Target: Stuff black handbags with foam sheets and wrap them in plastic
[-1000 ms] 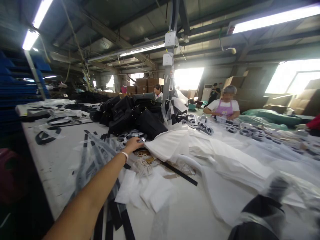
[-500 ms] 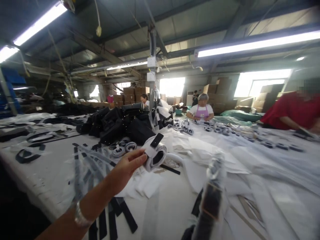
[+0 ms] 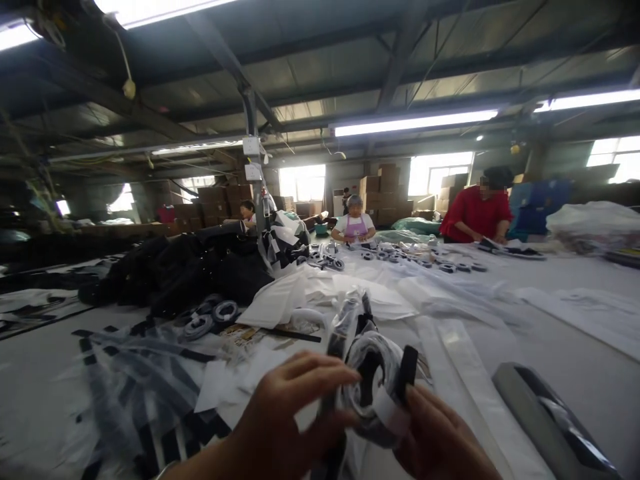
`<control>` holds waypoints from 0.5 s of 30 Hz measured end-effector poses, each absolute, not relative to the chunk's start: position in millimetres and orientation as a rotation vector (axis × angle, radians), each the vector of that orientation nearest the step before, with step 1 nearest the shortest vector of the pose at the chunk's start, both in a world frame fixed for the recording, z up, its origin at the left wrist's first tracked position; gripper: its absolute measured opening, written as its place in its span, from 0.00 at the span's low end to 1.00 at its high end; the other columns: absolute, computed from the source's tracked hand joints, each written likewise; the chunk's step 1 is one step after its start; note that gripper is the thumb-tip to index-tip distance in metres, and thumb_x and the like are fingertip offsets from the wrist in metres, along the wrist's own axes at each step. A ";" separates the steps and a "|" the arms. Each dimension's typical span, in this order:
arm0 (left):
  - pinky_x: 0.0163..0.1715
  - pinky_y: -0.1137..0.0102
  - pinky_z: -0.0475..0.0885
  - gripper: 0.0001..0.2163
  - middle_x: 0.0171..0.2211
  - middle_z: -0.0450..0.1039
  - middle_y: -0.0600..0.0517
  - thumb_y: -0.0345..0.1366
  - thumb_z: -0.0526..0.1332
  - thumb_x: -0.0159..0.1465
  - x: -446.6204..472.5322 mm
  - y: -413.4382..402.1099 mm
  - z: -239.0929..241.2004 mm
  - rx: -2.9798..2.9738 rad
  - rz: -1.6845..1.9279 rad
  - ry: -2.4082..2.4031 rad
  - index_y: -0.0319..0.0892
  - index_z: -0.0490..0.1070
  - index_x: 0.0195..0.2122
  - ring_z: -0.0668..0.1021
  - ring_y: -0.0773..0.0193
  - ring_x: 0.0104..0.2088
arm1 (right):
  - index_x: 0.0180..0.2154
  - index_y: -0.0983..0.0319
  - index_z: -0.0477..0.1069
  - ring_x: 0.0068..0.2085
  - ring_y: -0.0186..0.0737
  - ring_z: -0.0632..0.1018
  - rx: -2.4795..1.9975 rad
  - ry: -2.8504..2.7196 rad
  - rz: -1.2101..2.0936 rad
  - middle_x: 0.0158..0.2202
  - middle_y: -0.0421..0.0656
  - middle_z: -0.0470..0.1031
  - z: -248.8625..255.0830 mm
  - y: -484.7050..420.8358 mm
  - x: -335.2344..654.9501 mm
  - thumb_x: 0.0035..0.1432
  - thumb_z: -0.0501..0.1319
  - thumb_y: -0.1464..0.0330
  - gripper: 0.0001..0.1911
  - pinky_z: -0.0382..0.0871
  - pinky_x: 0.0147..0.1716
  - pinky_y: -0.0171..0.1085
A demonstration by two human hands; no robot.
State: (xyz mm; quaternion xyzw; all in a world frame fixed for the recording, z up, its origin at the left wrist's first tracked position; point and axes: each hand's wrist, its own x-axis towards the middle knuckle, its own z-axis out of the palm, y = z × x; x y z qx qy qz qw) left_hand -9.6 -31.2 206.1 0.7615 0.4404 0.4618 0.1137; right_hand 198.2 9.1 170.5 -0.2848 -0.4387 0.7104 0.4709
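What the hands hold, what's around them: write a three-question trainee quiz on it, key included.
1. True or false: the left hand and the right hand hold one roll between them.
2. The person standing far right across the table wears a top that is: A red, B green, C yellow.
3. Fill in: the spare rolls lie beside a pile of ___ bags.
Key: 1 true; 2 A; 3 black.

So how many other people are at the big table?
3. A person in a red top at the right, a person in a purple apron in the middle, a person behind the black bags at the left. Others may be hidden.
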 end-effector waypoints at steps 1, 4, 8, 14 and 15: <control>0.48 0.61 0.74 0.13 0.46 0.79 0.49 0.39 0.66 0.62 -14.0 -21.6 207.4 2.155 1.393 1.356 0.54 0.78 0.49 0.79 0.52 0.46 | 0.31 0.60 0.79 0.23 0.36 0.70 -0.705 -1.070 1.696 0.26 0.43 0.74 170.1 17.9 202.4 0.48 0.71 0.53 0.17 0.62 0.21 0.33; 0.48 0.63 0.73 0.16 0.50 0.76 0.48 0.46 0.64 0.63 -27.0 15.6 207.6 1.679 1.404 1.421 0.48 0.76 0.50 0.78 0.55 0.47 | 0.27 0.61 0.76 0.26 0.34 0.71 -0.803 -1.029 1.618 0.25 0.39 0.73 163.8 49.5 203.3 0.49 0.72 0.57 0.14 0.64 0.24 0.32; 0.41 0.65 0.74 0.24 0.43 0.78 0.44 0.54 0.63 0.61 -29.7 55.8 207.9 1.329 1.151 1.296 0.40 0.76 0.48 0.79 0.56 0.43 | 0.29 0.64 0.76 0.21 0.26 0.66 -0.904 -0.994 1.743 0.20 0.36 0.68 151.3 85.3 181.6 0.45 0.75 0.57 0.18 0.62 0.22 0.27; 0.42 0.67 0.74 0.22 0.37 0.79 0.47 0.53 0.66 0.60 -19.3 61.7 227.5 1.283 1.025 1.217 0.39 0.77 0.44 0.81 0.60 0.38 | 0.33 0.68 0.76 0.21 0.24 0.68 -0.789 -1.065 1.873 0.24 0.40 0.72 163.6 98.1 151.1 0.45 0.74 0.53 0.25 0.62 0.21 0.26; 0.43 0.67 0.73 0.21 0.37 0.79 0.47 0.52 0.68 0.59 -19.1 61.1 230.3 1.282 1.027 1.224 0.39 0.77 0.44 0.81 0.60 0.39 | 0.32 0.68 0.76 0.21 0.24 0.68 -0.770 -1.068 1.881 0.24 0.39 0.72 167.9 97.3 149.3 0.45 0.74 0.53 0.25 0.62 0.21 0.26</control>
